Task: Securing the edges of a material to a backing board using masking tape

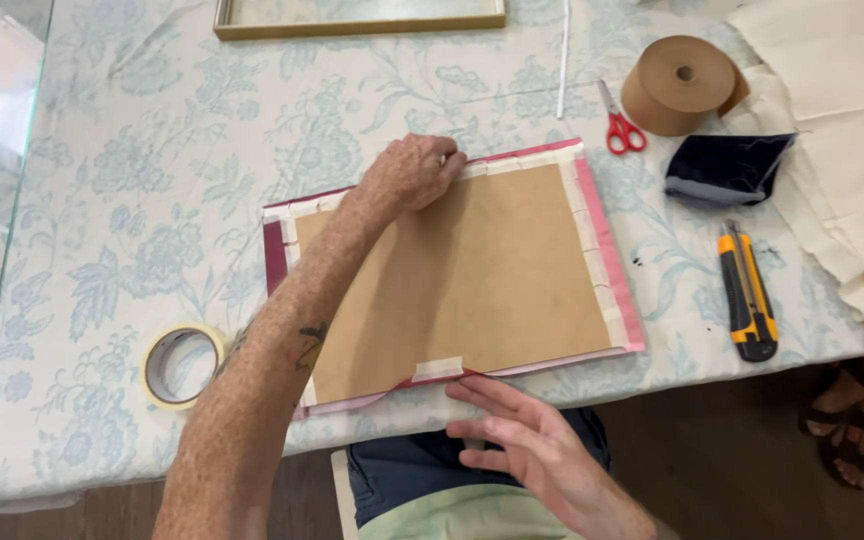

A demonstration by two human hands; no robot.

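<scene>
Floral tablecloth (132,200) around board (472,280); left hand (414,172) presses its far edge

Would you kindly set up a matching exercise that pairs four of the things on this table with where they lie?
Things:
1. Red-handled scissors
2. Roll of cream masking tape
3. Yellow and black utility knife
4. Large roll of brown paper tape

Places:
A. Left of the brown backing board, near the table's front edge
B. Right of the board, below the folded dark blue cloth
C. At the far right, beside the cream fabric
D. Just left of the big brown roll, beyond the board's far right corner

Pairs: 1-D, 2-A, 3-B, 4-C
</scene>
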